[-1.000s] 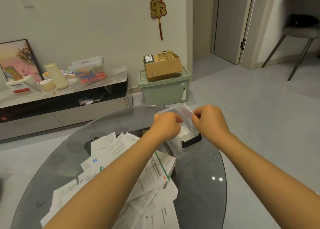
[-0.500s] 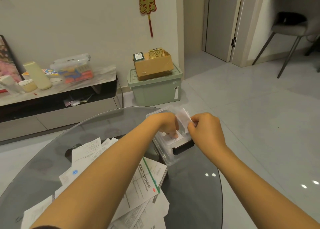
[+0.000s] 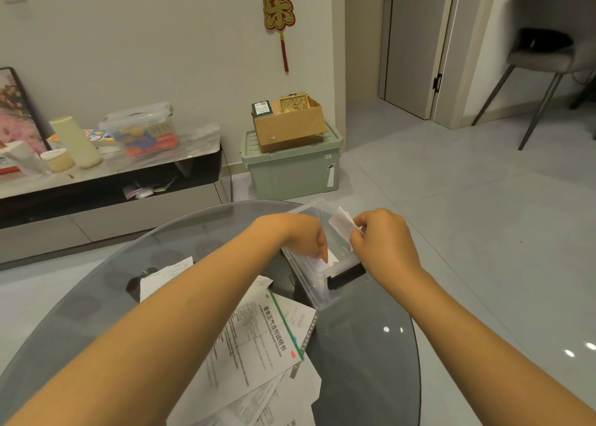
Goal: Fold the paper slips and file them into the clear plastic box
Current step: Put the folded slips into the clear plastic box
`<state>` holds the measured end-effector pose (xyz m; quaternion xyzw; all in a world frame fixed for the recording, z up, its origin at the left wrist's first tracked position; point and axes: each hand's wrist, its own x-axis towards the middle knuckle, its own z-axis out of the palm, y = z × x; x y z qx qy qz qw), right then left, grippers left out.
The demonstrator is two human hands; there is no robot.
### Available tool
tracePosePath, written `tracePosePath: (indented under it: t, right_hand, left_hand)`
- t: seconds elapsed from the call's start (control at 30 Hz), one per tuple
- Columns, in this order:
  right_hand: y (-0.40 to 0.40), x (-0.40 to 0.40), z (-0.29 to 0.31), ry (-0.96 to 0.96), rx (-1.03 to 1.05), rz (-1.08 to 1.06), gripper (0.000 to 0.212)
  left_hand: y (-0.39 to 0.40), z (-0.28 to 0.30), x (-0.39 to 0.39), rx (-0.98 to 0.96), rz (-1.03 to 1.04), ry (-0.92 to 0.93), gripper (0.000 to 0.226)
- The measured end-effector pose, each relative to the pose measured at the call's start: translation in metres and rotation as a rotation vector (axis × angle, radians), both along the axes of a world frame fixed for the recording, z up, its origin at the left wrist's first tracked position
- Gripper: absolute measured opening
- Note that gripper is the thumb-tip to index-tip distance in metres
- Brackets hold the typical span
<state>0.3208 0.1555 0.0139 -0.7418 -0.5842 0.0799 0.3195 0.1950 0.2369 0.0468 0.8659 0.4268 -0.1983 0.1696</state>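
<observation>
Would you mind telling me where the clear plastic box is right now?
The clear plastic box sits at the glass table's far edge, mid-frame, between both hands, just beyond the loose paper sheets.

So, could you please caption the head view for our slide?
Right hand pinches a folded slip over the clear plastic box; left hand reaches inside.

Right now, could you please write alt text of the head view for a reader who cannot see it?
A person's right hand pinches a folded paper slip over a clear plastic box on a round glass table, while the left hand reaches into the box. Unfolded leaflets lie piled nearer the camera.
</observation>
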Motion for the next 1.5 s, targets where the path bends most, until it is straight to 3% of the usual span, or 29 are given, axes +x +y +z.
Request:
tracePosePath:
  t: [0.2, 0.3, 0.43, 0.73, 0.87, 1.13, 1.5]
  right_hand:
    - [0.006, -0.003, 0.008, -0.057, -0.093, 0.019, 0.018]
    - [0.008, -0.002, 0.010, -0.053, -0.091, 0.001, 0.021]
    - [0.006, -0.001, 0.007, -0.023, -0.071, -0.009, 0.021]
    - [0.007, 0.000, 0.006, -0.050, -0.080, -0.005, 0.021]
    - [0.011, -0.002, 0.012, -0.185, -0.161, 0.037, 0.020]
    - [0.017, -0.022, 0.029, -0.516, -0.252, 0.054, 0.010]
    - [0.018, -0.012, 0.018, -0.425, -0.192, -0.006, 0.016]
  left_hand:
    - [-0.005, -0.011, -0.007, 0.147, 0.007, -0.070, 0.028]
    - [-0.009, -0.015, -0.002, 0.109, 0.043, -0.172, 0.029]
    - [-0.010, -0.019, 0.002, 0.172, 0.011, -0.254, 0.017]
    - [-0.012, -0.016, 0.012, 0.219, -0.052, -0.141, 0.019]
    - [-0.007, -0.007, 0.002, 0.277, -0.096, -0.051, 0.023]
    - [-0.013, -0.005, -0.004, 0.195, -0.050, 0.066, 0.023]
    - [-0.026, 0.001, -0.004, 0.179, 0.031, 0.036, 0.046]
